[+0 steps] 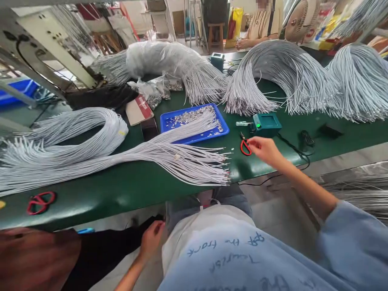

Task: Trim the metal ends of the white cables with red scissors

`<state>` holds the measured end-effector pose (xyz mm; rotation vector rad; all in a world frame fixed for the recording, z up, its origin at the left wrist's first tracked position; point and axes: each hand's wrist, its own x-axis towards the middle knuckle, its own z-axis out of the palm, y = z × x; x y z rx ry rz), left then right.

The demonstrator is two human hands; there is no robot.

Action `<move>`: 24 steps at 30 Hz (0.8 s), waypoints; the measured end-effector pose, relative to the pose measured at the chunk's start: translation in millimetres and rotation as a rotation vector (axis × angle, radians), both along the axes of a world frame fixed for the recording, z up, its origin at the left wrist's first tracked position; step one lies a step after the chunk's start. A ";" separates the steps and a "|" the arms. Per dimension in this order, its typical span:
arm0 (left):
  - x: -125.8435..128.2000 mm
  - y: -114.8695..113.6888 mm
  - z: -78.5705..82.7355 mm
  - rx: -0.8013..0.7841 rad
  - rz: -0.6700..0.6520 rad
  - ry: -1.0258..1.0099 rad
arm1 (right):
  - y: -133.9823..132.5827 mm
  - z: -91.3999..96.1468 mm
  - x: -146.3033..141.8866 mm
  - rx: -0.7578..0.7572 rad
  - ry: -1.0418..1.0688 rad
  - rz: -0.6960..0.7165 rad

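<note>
My right hand (264,150) reaches over the front of the green table, its fingertips closed on one red handle of small scissors (245,146). The blades point away from me. Down beside my lap, my left hand (152,239) is curled, and whatever it may hold is hidden. Left of the scissors, a fanned bundle of white wires (194,161) lies with its stripped ends toward the right. Part of that bundle rests in a blue tray (224,130) of small metal terminals. Just behind my right hand sits a green box-shaped device (268,124) with a lit green spot.
Large wire bundles (281,64) line the back of the table, one wrapped in plastic (160,56). A coiled bundle (112,133) and other red-handled scissors (41,203) are at the left. A co-worker in dark clothing (100,254) sits close on my left; another person (263,24) is across the table.
</note>
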<state>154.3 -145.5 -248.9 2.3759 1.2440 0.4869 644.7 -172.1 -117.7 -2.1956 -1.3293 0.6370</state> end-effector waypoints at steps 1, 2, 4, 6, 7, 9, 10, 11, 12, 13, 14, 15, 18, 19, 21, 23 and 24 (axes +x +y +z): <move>0.5 1.6 3.4 0.027 -0.064 -0.050 | 11.1 2.7 9.2 0.009 -0.067 -0.046; 3.0 6.1 10.0 0.062 -0.131 -0.103 | 19.5 2.3 15.3 0.004 -0.119 -0.079; 12.4 20.5 30.3 0.144 -0.224 -0.187 | 28.2 -6.9 18.9 -0.028 -0.177 -0.115; 26.2 39.3 53.5 0.239 -0.227 -0.244 | 28.6 -21.4 16.1 -0.065 -0.193 -0.133; 34.5 50.5 63.6 0.284 -0.195 -0.263 | 27.1 -28.0 14.7 -0.077 -0.192 -0.144; 52.9 76.6 77.4 0.359 -0.116 -0.282 | 23.2 -37.0 14.7 -0.083 -0.181 -0.174; 62.7 91.0 80.9 0.379 -0.085 -0.282 | 21.2 -39.3 16.2 -0.076 -0.169 -0.194; 72.7 105.6 82.3 0.395 -0.064 -0.283 | 19.0 -40.6 18.4 -0.061 -0.151 -0.216; 82.6 119.7 82.0 0.405 -0.052 -0.283 | 16.6 -41.6 20.7 -0.037 -0.124 -0.242; 92.2 132.6 80.4 0.402 -0.054 -0.276 | 13.8 -42.6 22.9 -0.003 -0.088 -0.271; 101.0 143.7 77.9 0.396 -0.067 -0.268 | 10.8 -44.3 24.5 0.041 -0.044 -0.304; 108.9 152.7 74.7 0.384 -0.085 -0.256 | 7.6 -46.7 25.6 0.094 0.002 -0.342; 125.9 166.3 63.5 0.340 -0.145 -0.205 | -0.3 -57.4 25.9 0.266 0.121 -0.481; 129.5 167.4 59.8 0.328 -0.159 -0.188 | -1.9 -61.0 25.7 0.314 0.148 -0.530; 135.1 167.1 53.1 0.314 -0.176 -0.159 | -3.4 -66.3 25.9 0.382 0.200 -0.606; 139.5 166.5 47.5 0.318 -0.180 -0.145 | -3.6 -68.4 26.7 0.416 0.248 -0.642; 141.5 166.7 45.2 0.327 -0.177 -0.144 | -3.7 -68.4 26.9 0.424 0.269 -0.649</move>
